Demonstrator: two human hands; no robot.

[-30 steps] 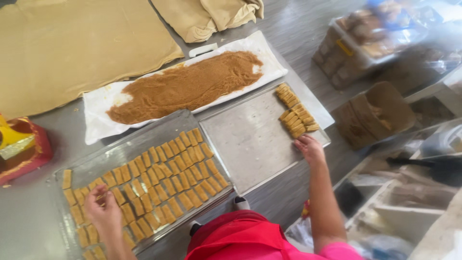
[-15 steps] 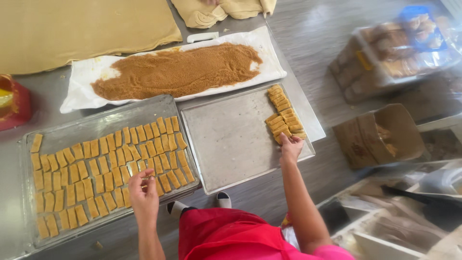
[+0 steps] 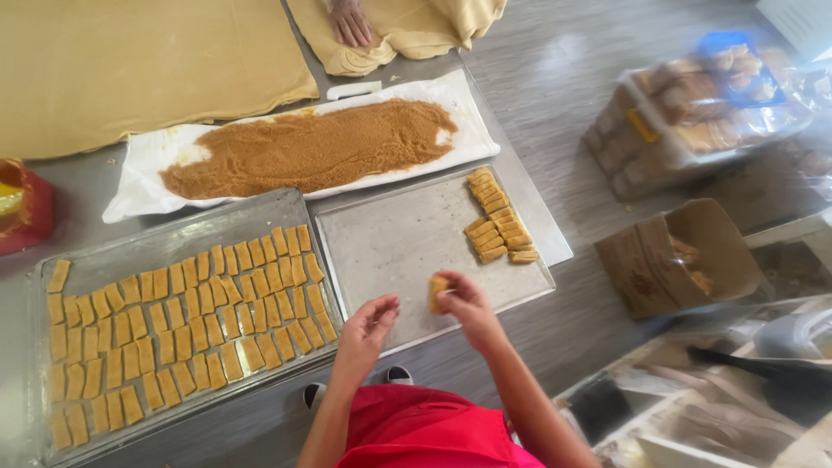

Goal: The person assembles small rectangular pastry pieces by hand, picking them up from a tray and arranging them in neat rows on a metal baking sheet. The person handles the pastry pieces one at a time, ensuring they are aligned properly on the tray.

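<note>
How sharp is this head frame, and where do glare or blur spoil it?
Head view: the pastry pieces and both trays are fairly sharp; the right hand and its piece are slightly motion-soft; the bagged goods at upper right are blurred with glare; lighting is even, shadows soft.

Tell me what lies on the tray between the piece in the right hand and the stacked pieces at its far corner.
In the head view, only bare grey tray lies between the pastry piece pinched in the right hand and the stacked pieces.

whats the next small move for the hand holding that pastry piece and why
Probably carry the pastry piece in the right hand over to the short row of pieces at the far side of the right tray and set it beside them; that tray is mostly bare.
</note>
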